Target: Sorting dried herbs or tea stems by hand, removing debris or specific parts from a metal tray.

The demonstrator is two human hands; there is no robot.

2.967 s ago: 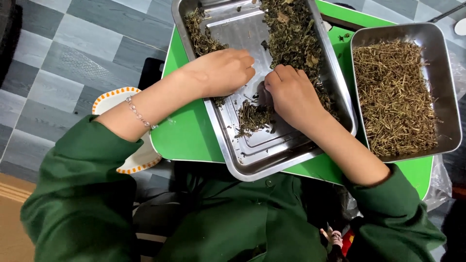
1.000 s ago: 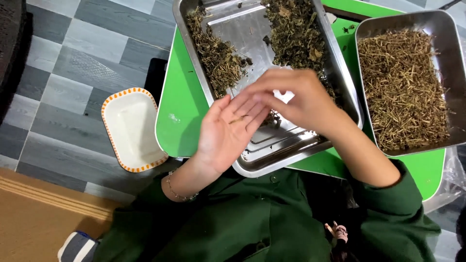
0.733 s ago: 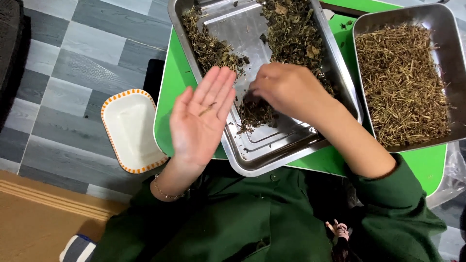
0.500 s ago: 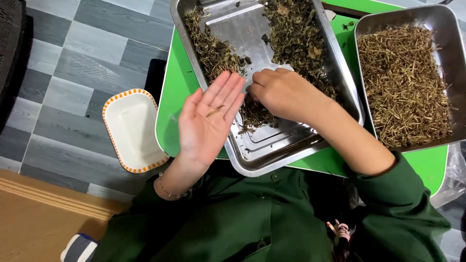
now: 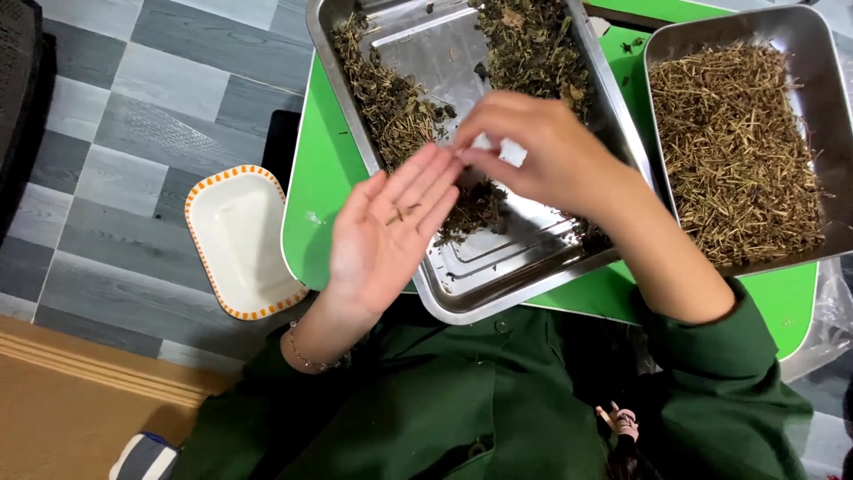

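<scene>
While left hand [image 5: 386, 236] is lying flat, palm up, over the steel tray's [image 5: 498, 293] near edge — bearing small stems [image 5: 402, 212] — right hand [image 5: 542, 151] is pinching something too small to identify; tray's far end cut off.

You had no printed package, label, sign or screen before you; only a crumpled clear plastic bag [image 5: 831, 324] showed, hanging at the right edge of the green desk [image 5: 324, 178], unmarked and see-through.
</scene>
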